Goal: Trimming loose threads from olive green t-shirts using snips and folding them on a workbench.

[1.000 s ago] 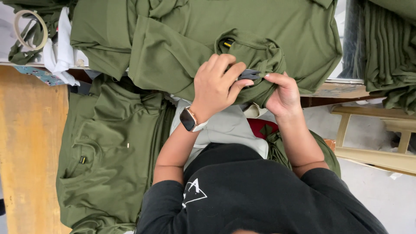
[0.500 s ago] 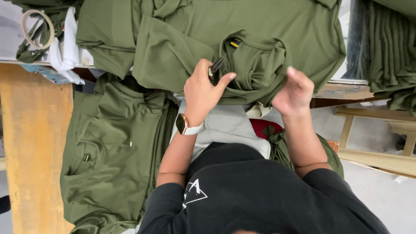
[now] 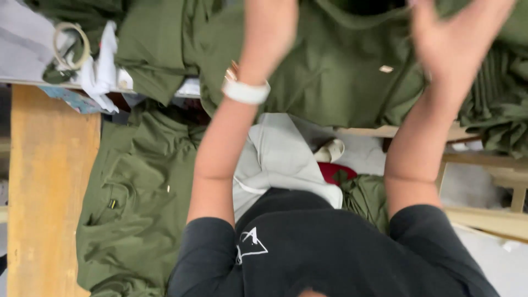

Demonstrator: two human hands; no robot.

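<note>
An olive green garment point(image 3: 341, 82) lies spread over the table edge in front of me. My left hand point(image 3: 269, 27) reaches forward over it; its fingers run off the top of the view, so what they do is hidden. A white watch band point(image 3: 246, 92) sits on that wrist. My right hand point(image 3: 456, 38) is raised over the garment's right part, blurred, palm showing and fingers spread, with nothing seen in it. A small pale tag point(image 3: 386, 69) shows on the garment between my arms.
More olive garments point(image 3: 137, 192) hang at my left beside a wooden board point(image 3: 49, 192). A tape ring point(image 3: 71, 44) and white cloth point(image 3: 102, 66) lie at the upper left. Folded green clothes point(image 3: 495, 110) are stacked at right above a wooden frame point(image 3: 495, 214). Grey cloth point(image 3: 280, 159) covers my lap.
Both hands have let go of the bunched collar area near my body and moved forward and apart over the garment. The garment now lies flatter, and the view has shifted closer.
</note>
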